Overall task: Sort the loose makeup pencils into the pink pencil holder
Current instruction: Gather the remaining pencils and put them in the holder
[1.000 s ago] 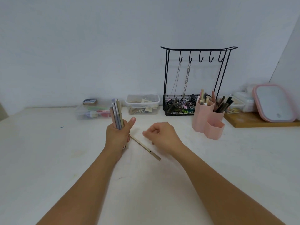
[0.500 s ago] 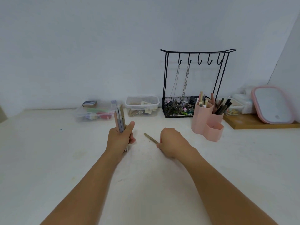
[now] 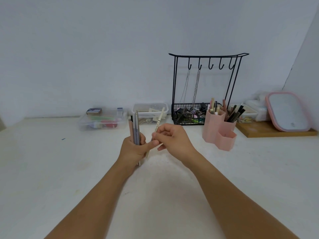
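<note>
Head view, read left to right, with the pink pencil holder [image 3: 218, 128] as the landmark. Far to its left, against the wall, stood a clear plastic box [image 3: 103, 120] of coloured items; nearer the holder stood a second clear box [image 3: 150, 111], and directly behind the holder's left side, a black wire jewellery stand [image 3: 205, 87] with two chains hanging from its hooks.

Well to the left of the holder and nearer to me, my left hand [image 3: 133, 150] was wrapped round a bundle of makeup pencils [image 3: 135, 128], fingers curled tight on their lower halves, the bundle upright. Just beside it, on the holder's side, my right hand [image 3: 172, 139] pinched a single cream makeup pencil [image 3: 159, 120] between thumb and fingertips, its upper end tilted toward the holder; its lower end passed close by my left thumb, and I could not tell whether the two touched.

The holder itself already carried several pencils and brushes in its two taller compartments; the low front compartment showed nothing inside. Right of the holder, a pink-rimmed mirror [image 3: 286, 112] leaned on a wooden board [image 3: 276, 131].

Judged progress: gathering appeared finished, as no loose pencil was visible on the white table [image 3: 51, 169]. What remained was the carry across to the holder and dropping in both the bundle and the single pencil.
</note>
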A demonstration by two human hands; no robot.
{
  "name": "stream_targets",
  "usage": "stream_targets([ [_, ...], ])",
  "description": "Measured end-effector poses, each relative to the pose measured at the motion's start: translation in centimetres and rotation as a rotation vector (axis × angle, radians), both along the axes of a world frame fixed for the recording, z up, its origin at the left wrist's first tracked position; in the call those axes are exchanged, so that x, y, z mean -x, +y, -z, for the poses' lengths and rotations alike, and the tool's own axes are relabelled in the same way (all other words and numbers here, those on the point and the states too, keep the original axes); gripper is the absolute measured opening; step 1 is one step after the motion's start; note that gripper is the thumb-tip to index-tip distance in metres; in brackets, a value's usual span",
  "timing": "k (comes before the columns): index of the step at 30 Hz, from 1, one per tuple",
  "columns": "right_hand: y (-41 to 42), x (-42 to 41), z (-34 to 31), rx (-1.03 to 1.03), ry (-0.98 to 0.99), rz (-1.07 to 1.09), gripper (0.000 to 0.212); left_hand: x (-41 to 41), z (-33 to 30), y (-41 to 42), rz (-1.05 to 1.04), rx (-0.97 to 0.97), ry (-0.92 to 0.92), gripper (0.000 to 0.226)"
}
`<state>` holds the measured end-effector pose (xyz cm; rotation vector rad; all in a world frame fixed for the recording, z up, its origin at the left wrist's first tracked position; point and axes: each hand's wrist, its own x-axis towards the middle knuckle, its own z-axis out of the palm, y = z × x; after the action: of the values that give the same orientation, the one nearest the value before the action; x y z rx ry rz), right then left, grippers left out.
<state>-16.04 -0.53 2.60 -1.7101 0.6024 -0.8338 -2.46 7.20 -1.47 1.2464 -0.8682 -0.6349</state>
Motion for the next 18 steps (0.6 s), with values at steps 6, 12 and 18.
stream_targets([
  [6,0.6,-0.5,0.7,0.078,0.047,-0.056,0.005,-0.4,0.8,-0.3,0.02,-0.078,-0.149,0.046],
  [12,1.4,-0.9,1.1,0.108,0.025,-0.136,0.006,0.0,0.7,-0.4,-0.006,-0.087,-0.189,0.032],
  [18,1.3,-0.5,1.0,0.143,0.057,0.001,0.003,0.7,0.3,-0.5,0.013,-0.067,-0.279,0.012],
])
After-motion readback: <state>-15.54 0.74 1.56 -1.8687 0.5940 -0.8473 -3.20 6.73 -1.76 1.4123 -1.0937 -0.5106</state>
